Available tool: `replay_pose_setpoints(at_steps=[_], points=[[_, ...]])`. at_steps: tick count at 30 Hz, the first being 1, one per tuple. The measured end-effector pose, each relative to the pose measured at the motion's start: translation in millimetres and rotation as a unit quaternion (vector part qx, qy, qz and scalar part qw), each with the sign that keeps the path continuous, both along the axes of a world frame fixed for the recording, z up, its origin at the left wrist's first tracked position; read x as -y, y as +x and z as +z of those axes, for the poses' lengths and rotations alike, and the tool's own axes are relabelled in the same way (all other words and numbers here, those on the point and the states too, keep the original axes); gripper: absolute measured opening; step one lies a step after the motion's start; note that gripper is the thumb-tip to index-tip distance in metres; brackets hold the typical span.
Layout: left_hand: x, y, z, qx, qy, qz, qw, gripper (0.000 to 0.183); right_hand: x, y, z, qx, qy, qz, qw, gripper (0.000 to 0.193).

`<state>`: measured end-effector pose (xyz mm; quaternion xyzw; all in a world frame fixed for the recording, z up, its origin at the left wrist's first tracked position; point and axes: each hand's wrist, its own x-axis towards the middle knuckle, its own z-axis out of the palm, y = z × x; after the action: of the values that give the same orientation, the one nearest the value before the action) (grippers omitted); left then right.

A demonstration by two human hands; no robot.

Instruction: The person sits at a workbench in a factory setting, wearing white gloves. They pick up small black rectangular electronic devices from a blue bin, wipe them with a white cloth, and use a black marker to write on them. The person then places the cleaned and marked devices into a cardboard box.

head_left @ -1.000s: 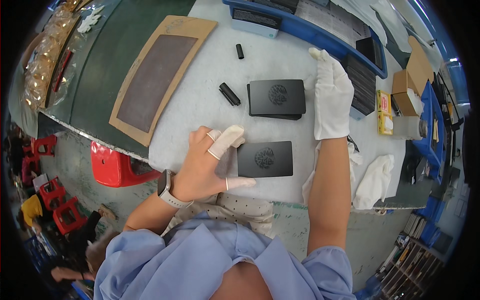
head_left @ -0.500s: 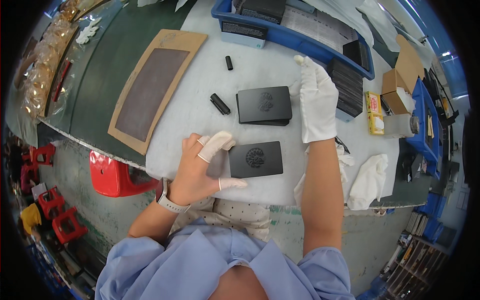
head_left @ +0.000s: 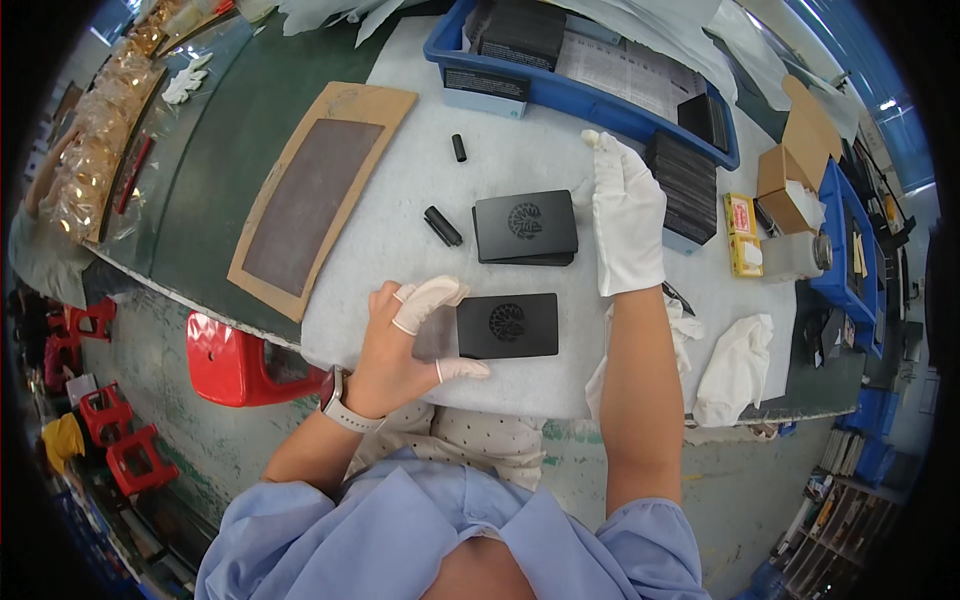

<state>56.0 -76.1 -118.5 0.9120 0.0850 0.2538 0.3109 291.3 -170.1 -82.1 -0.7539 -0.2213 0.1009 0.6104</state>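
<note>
Held the left hand (head_left: 390, 345) wide, with thumb and forefinger sheathed in pale cots and well apart at the left end of a single black card (head_left: 530, 325); could not tell whether touching its edges. Had that card flat on a white mat (head_left: 545, 385), round emblem upward. Saw a crumpled white cloth (head_left: 735, 370) at the near right. Stretched the white-gloved right hand (head_left: 630, 225) farther out, fingers drawn narrow, just beside a small stack of matching cards (head_left: 525, 226); could not tell whether gripping anything. Noted a clipped black cylinder (head_left: 441, 226) left of it, a brown board (head_left: 315, 200) farther left, a shorter black cylinder (head_left: 459, 148) beyond, and a blue tray (head_left: 575, 95) farthest off.
</note>
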Motion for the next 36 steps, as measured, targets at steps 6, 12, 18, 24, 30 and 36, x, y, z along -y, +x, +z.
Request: replay_pose_setpoints(at_steps=[6,12,18,24,30,36], points=[[-2,-1,-3,0.01,-0.03,-0.005,0.999,0.093,-1,3,-6,0.036,-0.004,-0.01,0.999,0.036],[-1,-3,-5,-0.008,-0.04,-0.003,0.999,0.098,0,5,-10,0.045,0.001,-0.003,0.999,0.034],[1,4,22,-0.035,-0.018,0.008,0.999,0.093,2,0,-4,0.018,-0.013,0.001,1.0,0.033],[-35,64,37,-0.076,0.066,0.013,0.995,0.084,0,1,-3,0.031,-0.01,0.0,0.999,0.032],[-41,79,32,-0.156,0.036,-0.007,0.987,0.075,2,0,-3,0.057,-0.012,-0.005,0.998,0.03],[-44,78,20,-0.095,0.018,-0.01,0.995,0.073,0,5,-14,0.081,0.007,-0.017,0.997,0.03]])
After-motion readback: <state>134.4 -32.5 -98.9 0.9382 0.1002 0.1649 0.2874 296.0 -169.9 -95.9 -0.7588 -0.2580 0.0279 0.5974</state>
